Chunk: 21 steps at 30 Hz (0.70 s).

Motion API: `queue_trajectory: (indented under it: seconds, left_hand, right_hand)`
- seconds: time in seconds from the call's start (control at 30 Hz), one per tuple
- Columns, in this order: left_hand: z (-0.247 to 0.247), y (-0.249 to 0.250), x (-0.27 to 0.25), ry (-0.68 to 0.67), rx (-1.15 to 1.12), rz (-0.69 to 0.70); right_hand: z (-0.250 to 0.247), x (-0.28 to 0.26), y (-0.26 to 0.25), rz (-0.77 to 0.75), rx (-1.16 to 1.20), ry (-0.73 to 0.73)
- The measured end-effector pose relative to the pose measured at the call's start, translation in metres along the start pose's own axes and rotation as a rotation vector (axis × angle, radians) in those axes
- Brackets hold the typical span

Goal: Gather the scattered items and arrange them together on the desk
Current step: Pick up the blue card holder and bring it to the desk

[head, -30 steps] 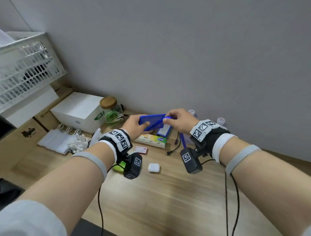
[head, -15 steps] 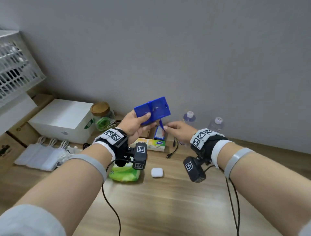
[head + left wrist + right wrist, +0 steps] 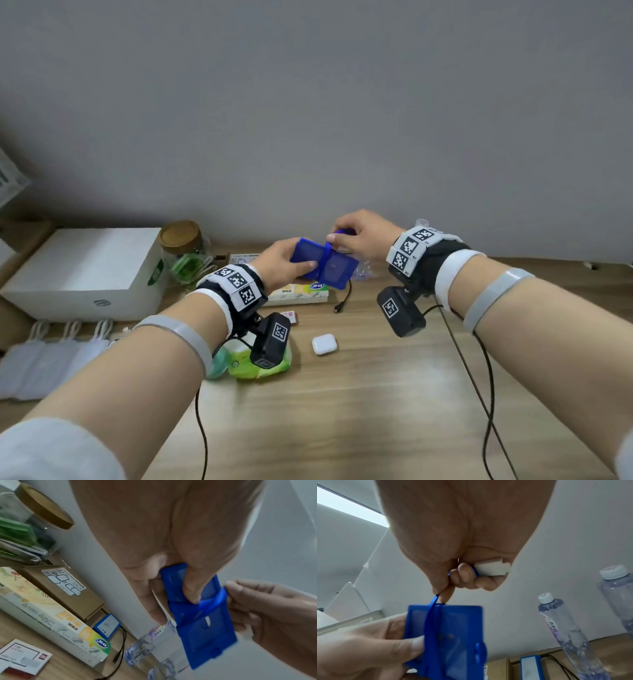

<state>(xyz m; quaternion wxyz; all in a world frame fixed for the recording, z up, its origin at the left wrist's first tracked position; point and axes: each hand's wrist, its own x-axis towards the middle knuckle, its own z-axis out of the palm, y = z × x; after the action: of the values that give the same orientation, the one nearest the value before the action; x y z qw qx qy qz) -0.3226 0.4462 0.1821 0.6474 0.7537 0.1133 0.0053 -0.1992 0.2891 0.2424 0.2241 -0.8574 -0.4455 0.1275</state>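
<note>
card holder [image 3: 325, 265] lowered | left grip [image 3: 282, 265] clamps it | right grip [image 3: 363, 236] pinches strap [image 3: 214, 600], end hidden

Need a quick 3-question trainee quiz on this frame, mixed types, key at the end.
1. True or false: the blue card holder lies flat on the desk.
2. Which hand pinches the blue strap? A) left hand B) right hand
3. Fill in: the white earbud case rests on the ____.

Key: 1 false, both hands hold it up; 2 B; 3 desk.
</note>
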Motion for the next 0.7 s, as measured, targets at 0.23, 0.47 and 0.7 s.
queue_trajectory:
  seconds: [0.23, 0.47, 0.7]
  left_hand:
    - [-0.013, -0.001, -0.022, -0.168, -0.476, -0.079]
    - [0.001, 0.000, -0.017, 0.001, -0.727, -0.027]
    - [0.018, -0.005, -0.017, 0.158, -0.664, 0.036]
  right_hand:
    - [0.018, -0.028, -0.010, 0.120, 0.550, -0.076]
    - [0.067, -0.048, -0.023, 0.364, 1.186, 0.168]
    - [0.089, -0.052, -0.032, 0.442, 1.391, 0.268]
